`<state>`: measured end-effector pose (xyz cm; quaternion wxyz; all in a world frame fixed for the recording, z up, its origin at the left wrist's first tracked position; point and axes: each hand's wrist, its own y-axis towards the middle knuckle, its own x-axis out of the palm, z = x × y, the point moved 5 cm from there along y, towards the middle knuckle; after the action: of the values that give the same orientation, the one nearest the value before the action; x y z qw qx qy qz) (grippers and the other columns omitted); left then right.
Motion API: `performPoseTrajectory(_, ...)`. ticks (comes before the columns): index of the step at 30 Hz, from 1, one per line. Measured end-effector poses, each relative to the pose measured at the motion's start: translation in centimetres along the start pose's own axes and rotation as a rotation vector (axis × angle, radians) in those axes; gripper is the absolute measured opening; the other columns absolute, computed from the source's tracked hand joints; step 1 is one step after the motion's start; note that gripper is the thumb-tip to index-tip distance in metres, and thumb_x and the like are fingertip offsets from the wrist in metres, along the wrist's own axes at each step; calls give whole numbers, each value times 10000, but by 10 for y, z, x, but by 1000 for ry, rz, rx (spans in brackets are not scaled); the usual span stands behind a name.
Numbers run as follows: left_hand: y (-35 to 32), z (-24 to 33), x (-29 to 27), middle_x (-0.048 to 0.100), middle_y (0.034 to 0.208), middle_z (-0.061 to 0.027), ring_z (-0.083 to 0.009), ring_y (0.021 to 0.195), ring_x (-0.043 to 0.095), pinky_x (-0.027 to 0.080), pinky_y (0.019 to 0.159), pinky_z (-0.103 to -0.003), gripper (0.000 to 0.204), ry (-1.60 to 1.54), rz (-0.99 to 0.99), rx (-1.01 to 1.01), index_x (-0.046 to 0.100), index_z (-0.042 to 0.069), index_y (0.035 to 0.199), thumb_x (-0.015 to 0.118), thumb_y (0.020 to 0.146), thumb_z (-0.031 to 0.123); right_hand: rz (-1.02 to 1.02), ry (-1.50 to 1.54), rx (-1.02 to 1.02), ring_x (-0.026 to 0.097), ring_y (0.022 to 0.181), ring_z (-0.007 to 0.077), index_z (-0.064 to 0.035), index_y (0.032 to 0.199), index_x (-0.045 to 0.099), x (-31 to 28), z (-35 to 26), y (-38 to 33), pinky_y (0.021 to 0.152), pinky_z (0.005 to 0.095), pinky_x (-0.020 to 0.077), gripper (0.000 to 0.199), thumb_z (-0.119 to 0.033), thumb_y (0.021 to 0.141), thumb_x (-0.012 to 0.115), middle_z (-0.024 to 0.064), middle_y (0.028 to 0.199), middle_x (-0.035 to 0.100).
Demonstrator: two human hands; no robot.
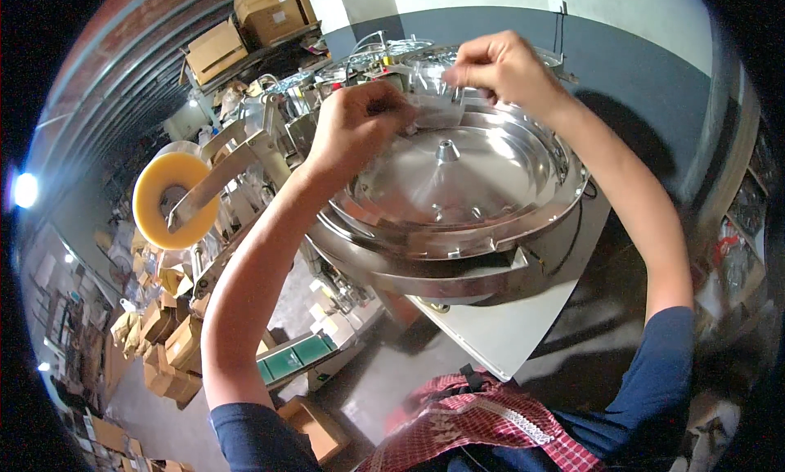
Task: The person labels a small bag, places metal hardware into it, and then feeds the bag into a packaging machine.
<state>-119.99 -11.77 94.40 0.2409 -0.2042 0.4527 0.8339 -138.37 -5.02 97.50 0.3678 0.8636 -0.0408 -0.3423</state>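
A clear plastic bag (440, 110) is stretched between my two hands over the far side of a round steel feeder bowl (482, 182). My left hand (360, 120) is closed at the bag's left edge, its fingertips partly blurred. Higher up and to the right, my right hand (503, 67) pinches the other edge of the bag between thumb and fingers. Inside the bowl a smooth cone rises to a central metal nut (447, 150). A few small shiny bits lie low on the bowl's floor; their kind is too small to tell.
A roll of yellowish film (173, 200) hangs on a metal arm at the left. The bowl stands on a pale machine table (499, 333) with a corner toward me. Below left are a green conveyor (298, 356) and cardboard boxes (172, 374). Thin cables hang behind the bowl.
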Motion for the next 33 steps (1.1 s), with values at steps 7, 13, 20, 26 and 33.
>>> performPoseTrajectory(7, 4, -1, -8, 671, 760, -23, -82, 701, 582, 476, 661, -241, 135, -5, -3, -60, 707, 19, 872, 645, 843, 136, 87, -188, -187, 460, 543, 29, -44, 799, 723, -4, -1, -1, 491, 223, 366, 175, -209, 859, 715, -33, 610, 606)
performPoseTrajectory(13, 3, 4, -10, 684, 748, -31, -96, 677, 610, 490, 624, -249, 159, 65, 14, -28, 722, 16, 875, 624, 858, 140, -8, -165, -103, 459, 545, 25, -45, 791, 722, -21, 3, 10, 494, 221, 358, 153, -165, 876, 681, -43, 602, 589)
performPoseTrajectory(20, -1, 1, -15, 710, 795, -29, -86, 715, 626, 506, 649, -252, 175, 114, 89, -91, 738, 34, 936, 655, 870, 173, 38, -74, -30, 514, 598, 30, -34, 925, 698, -21, 7, 5, 555, 196, 447, 233, -256, 937, 628, -29, 720, 607)
performPoseTrajectory(26, -6, 3, -7, 719, 814, -26, -87, 751, 638, 511, 683, -248, 178, 44, 100, -81, 745, 49, 947, 672, 865, 189, -26, 181, -119, 554, 686, 70, 1, 904, 684, -3, 9, 2, 655, 225, 464, 181, -172, 923, 633, -11, 735, 613)
performPoseTrajectory(33, 3, 22, -8, 719, 786, -59, -90, 700, 637, 509, 657, -257, 167, 345, 128, -83, 747, 52, 921, 692, 841, 188, 115, -38, -111, 505, 650, 48, -9, 882, 665, -12, 6, 0, 602, 219, 426, 238, -239, 930, 631, -25, 715, 573)
